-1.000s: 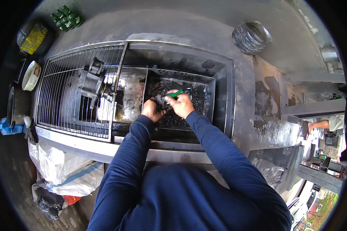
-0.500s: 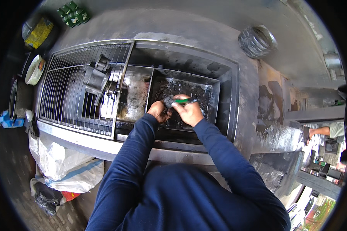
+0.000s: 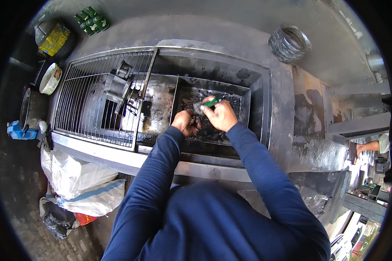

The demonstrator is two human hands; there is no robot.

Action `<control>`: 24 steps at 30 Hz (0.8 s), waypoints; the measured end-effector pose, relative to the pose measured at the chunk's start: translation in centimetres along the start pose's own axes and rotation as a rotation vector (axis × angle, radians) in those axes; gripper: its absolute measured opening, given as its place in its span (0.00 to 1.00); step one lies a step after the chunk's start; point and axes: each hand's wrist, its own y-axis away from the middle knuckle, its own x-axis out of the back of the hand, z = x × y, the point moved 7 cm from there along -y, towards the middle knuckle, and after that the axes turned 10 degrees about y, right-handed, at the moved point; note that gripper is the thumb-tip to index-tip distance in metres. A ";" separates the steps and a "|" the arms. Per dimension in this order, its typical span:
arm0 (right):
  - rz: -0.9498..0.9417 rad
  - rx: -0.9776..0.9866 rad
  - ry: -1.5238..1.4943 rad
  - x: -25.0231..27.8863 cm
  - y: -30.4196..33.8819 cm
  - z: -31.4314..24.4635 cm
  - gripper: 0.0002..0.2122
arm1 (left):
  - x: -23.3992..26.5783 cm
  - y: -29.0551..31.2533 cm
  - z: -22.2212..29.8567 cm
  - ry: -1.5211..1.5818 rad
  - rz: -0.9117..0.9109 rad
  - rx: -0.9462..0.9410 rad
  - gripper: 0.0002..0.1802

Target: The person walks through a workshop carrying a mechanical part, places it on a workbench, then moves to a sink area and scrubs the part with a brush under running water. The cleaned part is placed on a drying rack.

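Observation:
My right hand (image 3: 222, 116) is closed around a green-handled brush (image 3: 210, 102) whose grey bristle end points toward my left hand. Low over the tray, my left hand (image 3: 183, 122) has its fingers curled around a small dark piece (image 3: 197, 124); its kind is too hidden to tell. Both hands are above the right section of a metal basin (image 3: 247, 98), where dark wet liquid or grime covers the bottom. A grey cast metal machine part (image 3: 116, 88) rests on the wire rack (image 3: 83, 129) over the basin's left side.
Several green bottles (image 3: 91, 21) stand at the back left. A white tub (image 3: 51, 78), a dark pot (image 3: 31, 109) and a blue container (image 3: 21, 131) line the left. White sacks (image 3: 76, 174) lie front left. A metal coil (image 3: 289, 42) sits back right. Another person's bare limb (image 3: 370, 146) shows far right.
My right hand has lifted away from my left with the brush, up and to the right, leaving a gap between them. The whole view has shifted slightly rightward.

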 end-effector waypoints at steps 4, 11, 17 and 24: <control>0.388 -0.483 -0.100 -0.5 -0.1 10.0 0.12 | 0.2 1.1 1.2 0.039 0.056 -0.108 0.12; 0.138 -0.326 -0.209 -3.5 3.4 6.2 0.09 | 0.1 1.3 2.6 -0.061 -0.019 -0.272 0.11; 0.150 -0.239 -0.054 0.4 4.6 -0.9 0.08 | -2.5 2.4 1.4 0.065 -0.113 -0.272 0.13; 0.128 -0.107 -0.004 1.4 5.0 -2.9 0.10 | -3.7 6.5 1.4 -0.152 -0.082 -0.297 0.14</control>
